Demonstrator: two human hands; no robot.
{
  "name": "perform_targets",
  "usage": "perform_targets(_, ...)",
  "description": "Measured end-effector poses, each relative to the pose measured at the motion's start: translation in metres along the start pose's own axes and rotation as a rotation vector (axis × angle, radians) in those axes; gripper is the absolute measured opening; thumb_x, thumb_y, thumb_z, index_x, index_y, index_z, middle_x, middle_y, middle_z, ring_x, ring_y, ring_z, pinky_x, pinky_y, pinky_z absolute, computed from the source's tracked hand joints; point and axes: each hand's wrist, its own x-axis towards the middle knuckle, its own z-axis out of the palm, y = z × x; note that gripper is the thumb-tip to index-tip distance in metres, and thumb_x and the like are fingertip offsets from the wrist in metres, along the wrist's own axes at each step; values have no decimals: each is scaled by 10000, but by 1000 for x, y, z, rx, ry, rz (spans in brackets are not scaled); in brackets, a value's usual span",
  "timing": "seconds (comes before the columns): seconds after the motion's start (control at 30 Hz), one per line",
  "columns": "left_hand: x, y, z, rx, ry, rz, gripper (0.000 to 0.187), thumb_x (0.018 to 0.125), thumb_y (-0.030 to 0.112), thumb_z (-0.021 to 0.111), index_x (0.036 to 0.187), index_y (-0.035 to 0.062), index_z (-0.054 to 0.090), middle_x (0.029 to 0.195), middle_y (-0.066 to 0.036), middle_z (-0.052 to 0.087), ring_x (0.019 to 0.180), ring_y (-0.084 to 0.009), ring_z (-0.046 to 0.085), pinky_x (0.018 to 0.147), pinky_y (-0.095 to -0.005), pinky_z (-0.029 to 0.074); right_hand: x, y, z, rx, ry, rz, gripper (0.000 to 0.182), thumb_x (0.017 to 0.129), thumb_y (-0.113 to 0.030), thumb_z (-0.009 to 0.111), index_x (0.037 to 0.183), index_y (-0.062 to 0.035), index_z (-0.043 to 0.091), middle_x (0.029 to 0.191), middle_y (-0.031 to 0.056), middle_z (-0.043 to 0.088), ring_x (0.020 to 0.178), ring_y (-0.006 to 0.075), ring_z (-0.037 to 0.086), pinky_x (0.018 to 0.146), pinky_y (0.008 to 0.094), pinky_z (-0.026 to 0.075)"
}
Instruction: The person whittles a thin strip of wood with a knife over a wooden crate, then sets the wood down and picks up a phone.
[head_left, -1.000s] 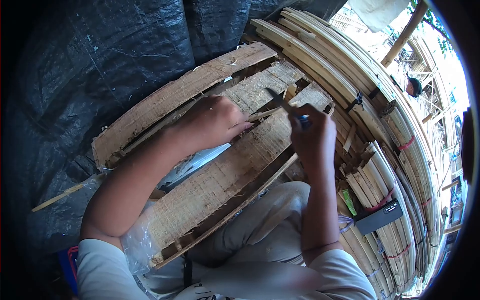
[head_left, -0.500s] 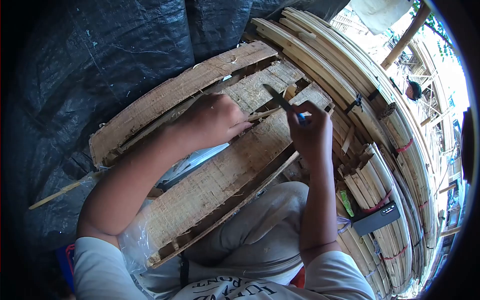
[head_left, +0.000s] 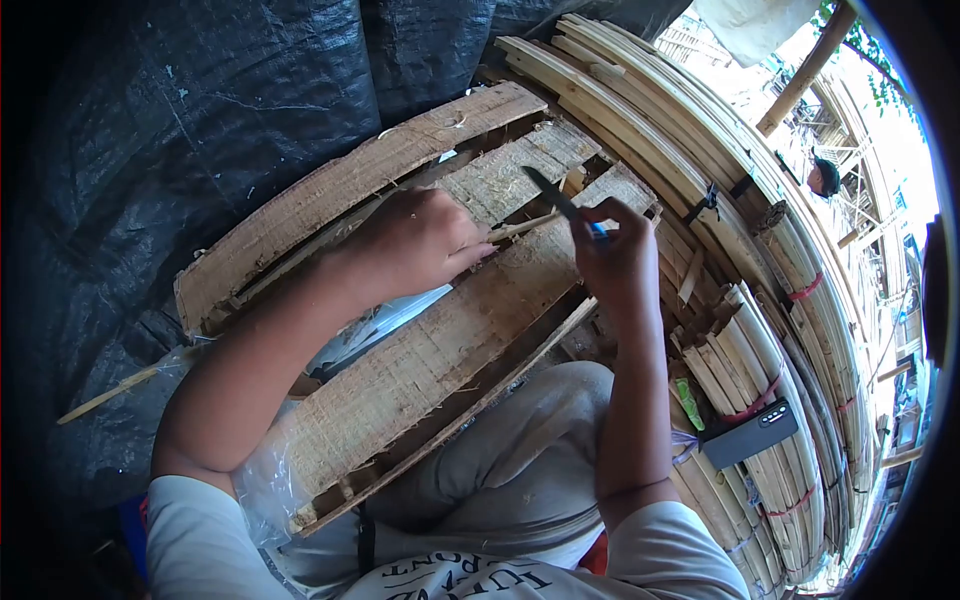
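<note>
My left hand (head_left: 432,238) is closed on a thin pale wooden strip (head_left: 522,227), fingers pinching it over a slatted bench of rough planks (head_left: 490,305). The strip runs out of the fist toward the knife. In my right hand (head_left: 618,252) is a knife (head_left: 549,191) with a dark blade and a bit of blue at the grip. Its blade points up and to the left, across the gap between two planks, and the strip's far end comes close under it.
A dark tarp (head_left: 260,110) hangs behind the bench. Stacked long slats (head_left: 640,115) and tied bundles (head_left: 770,480) curve along the right, with a phone (head_left: 750,435) lying on one bundle. Clear plastic (head_left: 268,485) covers the bench's near end. A person (head_left: 823,178) is far off at right.
The whole view has shifted slightly. Both hands keep almost the same position and grip, with the knife still beside the strip.
</note>
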Motion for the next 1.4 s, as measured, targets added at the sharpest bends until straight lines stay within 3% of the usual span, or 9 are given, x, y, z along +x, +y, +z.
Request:
perform_targets(0.33,0,1,-2,-50,-16,-29,188,921,187,762,912,2,787,769,-196,707,709,-355,698,699,-445,521,-5,2,5,-87,144,-7,167,892,-201,731,985,-67,768,754,236,706,753,422,729,708,457,558)
perform_targets(0.47,1,2,-4,1,-28,-37,188,917,186,767,902,0,787,779,-197,712,724,-355,705,709,-439,524,-11,-12,2,-11,-65,19,153,899,-179,730,993,-62,761,760,246,704,730,409,727,690,479,552)
perform_targets(0.57,-1,3,-4,-6,-24,-49,188,915,188,769,898,1,787,776,-194,712,727,-356,705,717,-437,525,-5,0,4,-141,145,10,143,919,-190,700,972,-66,748,782,244,717,753,426,729,679,481,558)
perform_targets(0.7,0,0,-1,5,-16,-36,194,914,195,773,902,2,787,774,-193,712,718,-356,702,722,-439,525,-20,-20,5,-38,-30,11,155,891,-193,720,983,-75,757,797,249,720,792,429,732,739,475,563)
perform_targets(0.83,-1,2,-4,-18,-26,-49,199,918,200,772,916,2,787,787,-195,715,718,-355,702,724,-442,525,-12,-10,7,-131,158,-73,145,912,-168,690,997,-70,754,799,253,720,781,435,734,708,491,566)
perform_targets(0.87,-1,0,-2,6,-35,-50,206,921,206,770,920,1,786,790,-195,716,722,-355,703,726,-445,525,-19,-17,6,-147,29,11,166,921,-191,726,980,-39,748,761,211,724,655,327,717,637,381,527)
perform_targets(0.97,0,0,-4,13,-37,-45,214,926,215,766,923,1,785,791,-193,715,732,-355,704,734,-449,526,-21,-11,11,-48,25,-116,163,917,-187,737,973,-34,740,698,173,688,602,323,675,623,383,516)
perform_targets(1.07,-1,2,-4,-22,-26,-51,217,929,220,765,920,5,786,790,-191,715,741,-354,707,745,-448,530,-8,-3,6,-138,131,-3,121,934,-160,683,991,-62,724,774,251,708,732,430,722,690,504,553)
perform_targets(1.4,-1,2,-6,-9,1,-76,219,927,235,770,911,18,794,797,-204,717,747,-363,707,763,-442,543,-29,-24,11,-208,40,-4,119,982,-176,642,1027,-70,672,775,248,710,787,452,717,705,552,537)
